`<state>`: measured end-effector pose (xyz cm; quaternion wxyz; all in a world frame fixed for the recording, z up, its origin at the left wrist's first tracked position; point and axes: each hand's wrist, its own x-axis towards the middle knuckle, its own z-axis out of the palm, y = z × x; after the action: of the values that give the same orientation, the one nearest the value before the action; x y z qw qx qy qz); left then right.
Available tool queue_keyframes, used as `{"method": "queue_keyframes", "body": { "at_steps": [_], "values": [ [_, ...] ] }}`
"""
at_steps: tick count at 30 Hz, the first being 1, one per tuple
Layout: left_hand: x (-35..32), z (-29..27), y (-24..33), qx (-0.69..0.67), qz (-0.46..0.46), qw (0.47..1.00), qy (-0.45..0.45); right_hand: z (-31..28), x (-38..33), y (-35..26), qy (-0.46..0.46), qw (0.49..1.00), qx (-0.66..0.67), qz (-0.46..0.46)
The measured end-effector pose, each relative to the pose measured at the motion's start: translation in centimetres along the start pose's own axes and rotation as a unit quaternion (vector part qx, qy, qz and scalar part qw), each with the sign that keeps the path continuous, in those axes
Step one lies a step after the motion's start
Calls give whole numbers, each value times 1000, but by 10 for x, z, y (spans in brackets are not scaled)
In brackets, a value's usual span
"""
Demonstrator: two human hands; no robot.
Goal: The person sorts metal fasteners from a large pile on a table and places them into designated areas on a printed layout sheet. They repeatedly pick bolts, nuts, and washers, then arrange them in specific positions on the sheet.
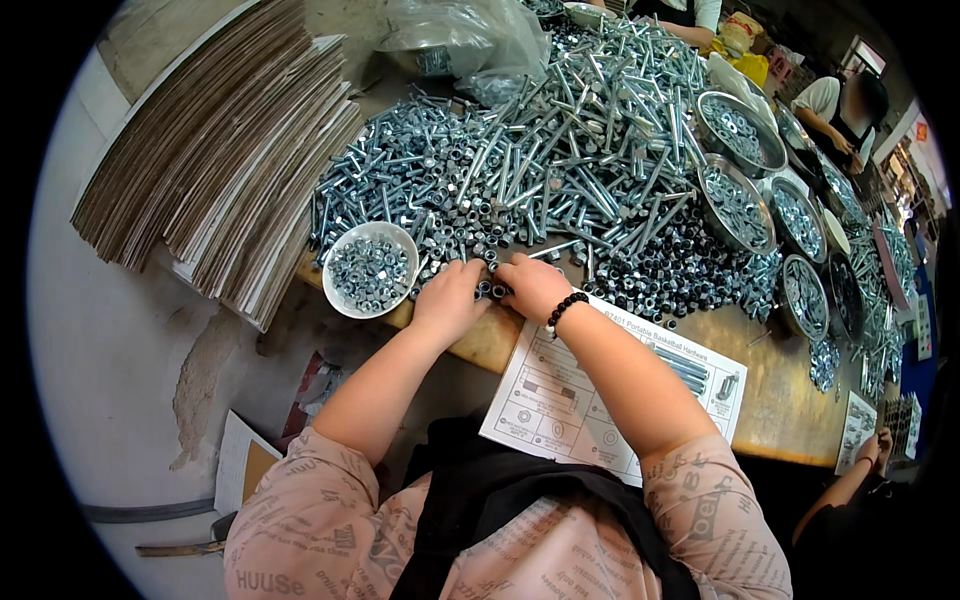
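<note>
Both hands (pixel 451 298) (pixel 538 288) near table edge (pixel 482 348)

Nearby are one bowl (pixel 335 293), one sheet (pixel 520 412), one bracelet (pixel 566 307).

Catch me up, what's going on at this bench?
The person's left hand and right hand are close together among loose metal nuts at the front edge of the table; whether either grips one is unclear. Bolts are heaped beyond. A white bowl of small metal parts sits left of the hands. A printed sheet lies partly beneath the right forearm.
</note>
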<state>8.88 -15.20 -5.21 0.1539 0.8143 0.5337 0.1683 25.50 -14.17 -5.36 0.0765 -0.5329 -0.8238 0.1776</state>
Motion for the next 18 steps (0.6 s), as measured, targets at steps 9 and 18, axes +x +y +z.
{"method": "queue_keyframes", "body": {
  "at_steps": [9, 18],
  "values": [
    [2, -3, -5, -77, -15, 996, -43, -9, -10, 1, 59, 997, -3, -45],
    [2, -2, -2, -62, 59, 996, 31, -53, -73, 11, 35, 997, 64, -8]
  ]
}}
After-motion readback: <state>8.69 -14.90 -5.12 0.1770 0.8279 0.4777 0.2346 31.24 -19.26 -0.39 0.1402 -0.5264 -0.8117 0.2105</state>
